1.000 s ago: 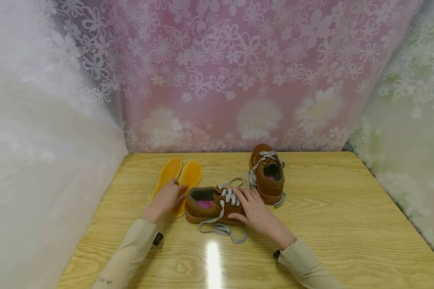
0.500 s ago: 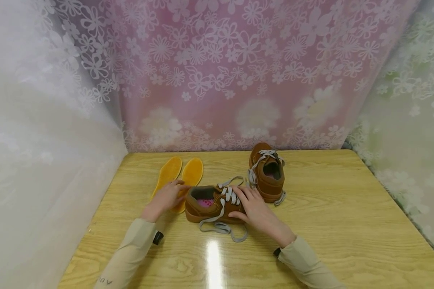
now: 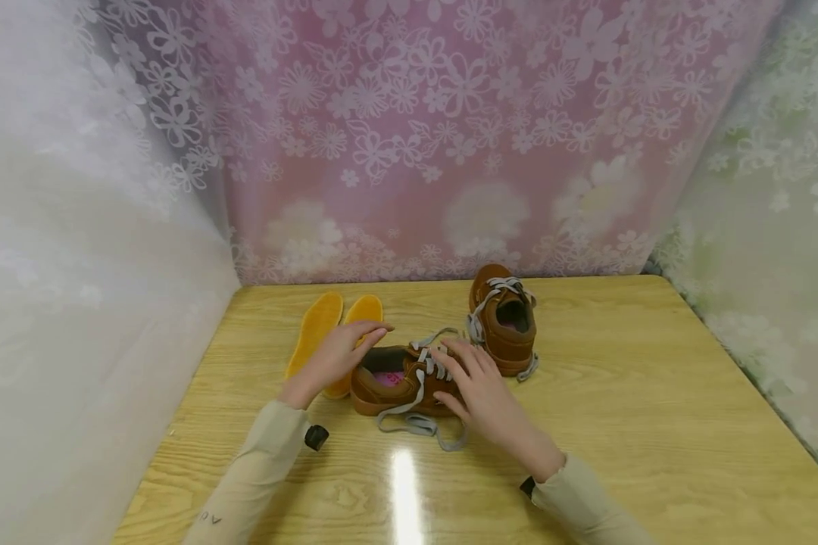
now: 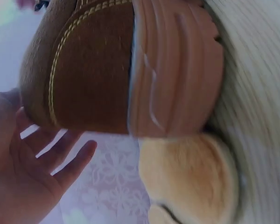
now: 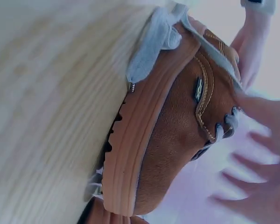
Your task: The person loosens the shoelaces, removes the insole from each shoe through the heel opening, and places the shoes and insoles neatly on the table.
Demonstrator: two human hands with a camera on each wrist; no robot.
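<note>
A brown lace-up shoe with grey laces and a pink inner sole lies sideways on the table, toe to the right. My left hand hovers by its heel, fingers extended over the opening. In the left wrist view, that hand has spread fingers beside the shoe's heel. Over the laces, my right hand has its fingers apart; the right wrist view shows it blurred next to the shoe. Two yellow insoles lie left of the shoe, one insole in plain sight, the other insole partly hidden.
A second brown shoe with loosely hanging grey laces stands behind and right of the first, toe toward the back. The wooden table is bounded by a pink floral curtain behind and pale sheets at both sides.
My left hand has risen from beside the insoles and moved up and right, above the shoe's heel. The right hand has loosened from the shoe's front, fingers a little more spread.
</note>
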